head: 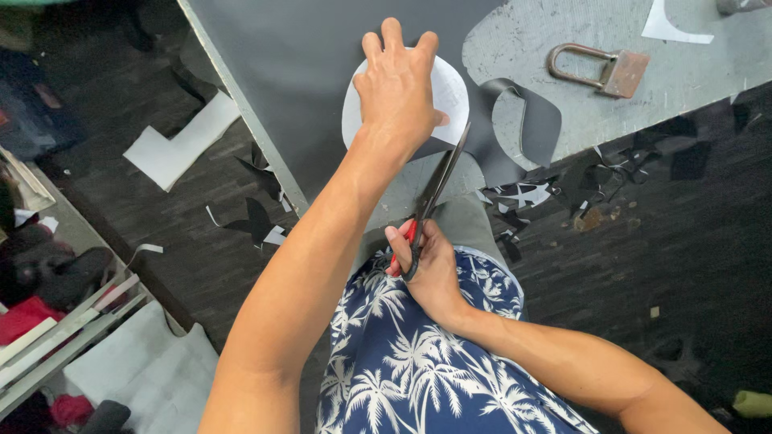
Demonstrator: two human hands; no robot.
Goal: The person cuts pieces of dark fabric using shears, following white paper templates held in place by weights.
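Observation:
My left hand (396,88) lies flat, palm down, on a rounded white paper pattern (449,92) that rests on a dark grey sheet (297,64) spread over the table. My right hand (430,269) grips red-handled scissors (434,193) near my lap. The blades point up and away and meet the dark sheet at the pattern's lower right edge. A curled strip of cut dark material (535,120) hangs off to the right of the blades.
A metal handle-shaped weight (599,68) sits on the grey tabletop (643,88) at the right. Dark and white offcuts (257,221) litter the dark floor. A white paper piece (181,141) lies on the floor at left. Cloth and rails (72,321) crowd the lower left.

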